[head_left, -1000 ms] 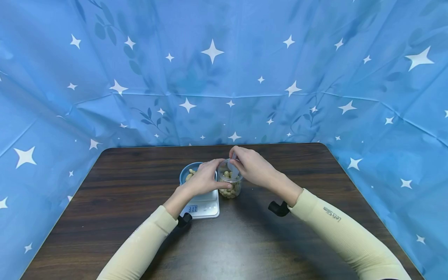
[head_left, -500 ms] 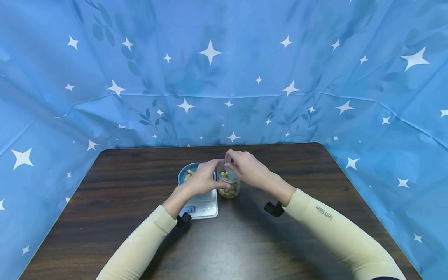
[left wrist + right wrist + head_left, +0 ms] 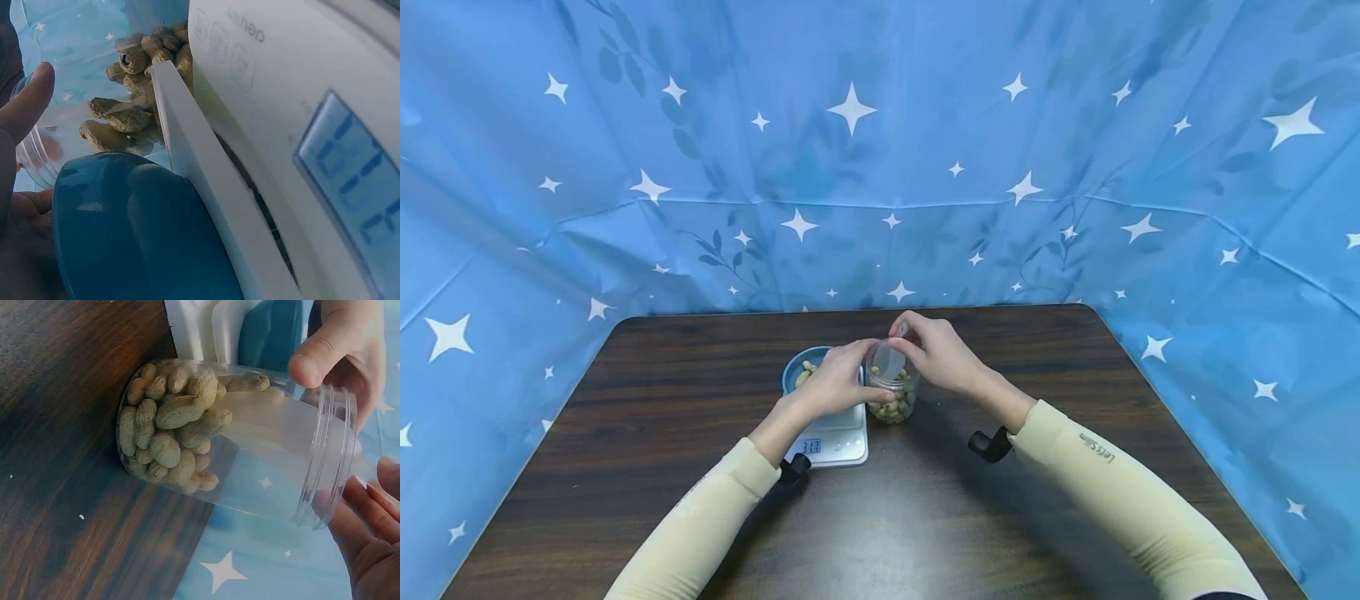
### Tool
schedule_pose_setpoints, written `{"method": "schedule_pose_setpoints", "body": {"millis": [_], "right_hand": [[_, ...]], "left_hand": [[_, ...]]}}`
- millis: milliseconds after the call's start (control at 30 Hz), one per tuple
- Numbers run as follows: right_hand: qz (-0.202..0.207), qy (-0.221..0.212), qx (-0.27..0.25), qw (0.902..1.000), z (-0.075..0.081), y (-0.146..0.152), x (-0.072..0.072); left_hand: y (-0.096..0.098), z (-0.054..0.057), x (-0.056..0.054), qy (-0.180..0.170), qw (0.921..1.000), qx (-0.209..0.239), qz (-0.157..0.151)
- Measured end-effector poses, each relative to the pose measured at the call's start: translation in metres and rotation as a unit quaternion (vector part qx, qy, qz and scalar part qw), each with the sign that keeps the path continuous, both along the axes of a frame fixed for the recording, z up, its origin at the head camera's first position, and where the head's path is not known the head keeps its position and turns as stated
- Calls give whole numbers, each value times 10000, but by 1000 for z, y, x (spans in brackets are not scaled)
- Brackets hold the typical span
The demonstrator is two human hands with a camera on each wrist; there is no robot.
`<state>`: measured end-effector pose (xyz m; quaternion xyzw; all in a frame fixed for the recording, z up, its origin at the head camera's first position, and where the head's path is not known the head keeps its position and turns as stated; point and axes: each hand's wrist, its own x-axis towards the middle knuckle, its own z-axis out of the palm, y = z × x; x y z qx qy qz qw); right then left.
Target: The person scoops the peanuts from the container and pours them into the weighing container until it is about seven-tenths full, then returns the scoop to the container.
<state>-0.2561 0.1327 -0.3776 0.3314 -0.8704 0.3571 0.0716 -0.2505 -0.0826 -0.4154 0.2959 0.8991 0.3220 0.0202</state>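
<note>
A clear plastic jar [image 3: 250,494] of unshelled peanuts [image 3: 165,450] stands upright on the table, right of a white kitchen scale [image 3: 846,452]. My left hand [image 3: 835,383] grips the jar near its mouth, thumb on the near side. The fingers of my right hand [image 3: 946,358] pinch the top end of a translucent plastic scoop [image 3: 891,362], whose wide part is down inside the jar. Whether peanuts lie in the scoop is hard to tell. On the scale sits a blue bowl [image 3: 131,231] with some peanuts, partly hidden by my left hand.
The scale's display [image 3: 811,447] appears to read 317. A dark wooden table [image 3: 985,525] carries everything. Behind it hangs a blue curtain [image 3: 880,250] with white stars.
My right hand dipped left and down with the scoop, then came back up slightly. The left hand keeps its grip on the jar, and the scale reading looks the same.
</note>
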Motion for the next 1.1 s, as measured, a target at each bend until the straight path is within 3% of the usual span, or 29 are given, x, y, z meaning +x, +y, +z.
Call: {"method": "schedule_pose_setpoints", "body": {"millis": [300, 500, 733, 1100], "right_hand": [[180, -33, 268, 9995, -3, -7, 1], [-132, -410, -179, 9989, 1, 3, 0], [-378, -1318, -901, 9865, 5, 11, -2], [-393, -1485, -1738, 9727, -2, 20, 4]], "left_hand": [[-1, 0, 1, -35, 9999, -84, 46], [0, 0, 3, -131, 9999, 105, 30], [1, 1, 2, -155, 9998, 74, 87], [1, 2, 3, -178, 9997, 115, 105]]}}
